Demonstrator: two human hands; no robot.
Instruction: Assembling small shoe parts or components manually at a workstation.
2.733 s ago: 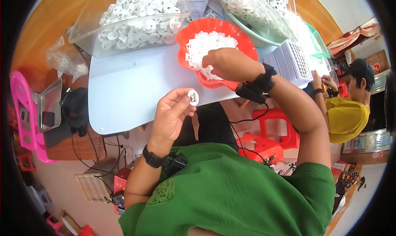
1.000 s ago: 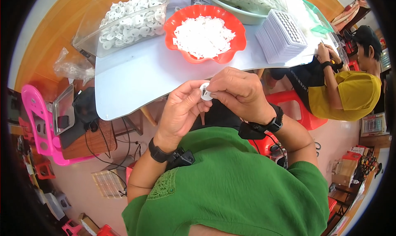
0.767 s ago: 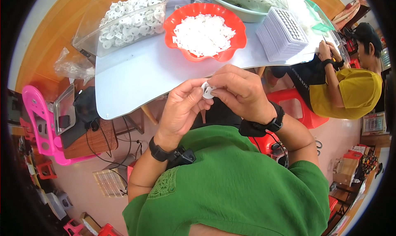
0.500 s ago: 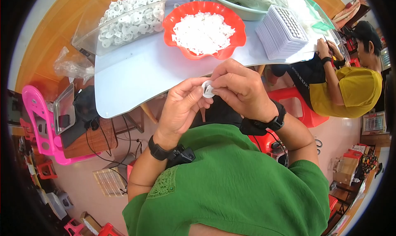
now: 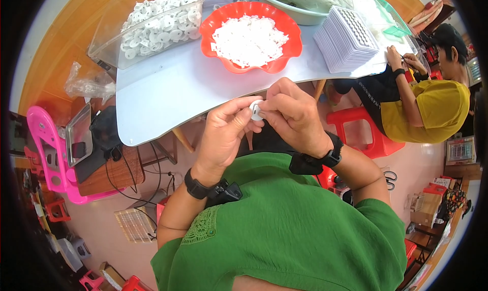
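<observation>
Left hand [image 5: 219, 131] pinches a disc [image 5: 256, 112]; I can't tell if right hand [image 5: 295, 113] does. Uneven pressure could flip it out.

One head-worn fisheye looks down on nearby fingers [image 5: 288, 106] and table [image 5: 168, 95].

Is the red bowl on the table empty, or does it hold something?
Not empty: small white pieces lie heaped in the red bowl, with its wavy rim bare around them.

A parts bin [image 5: 112, 52] and stacked trays [image 5: 339, 46] suggest a workshop.
</observation>
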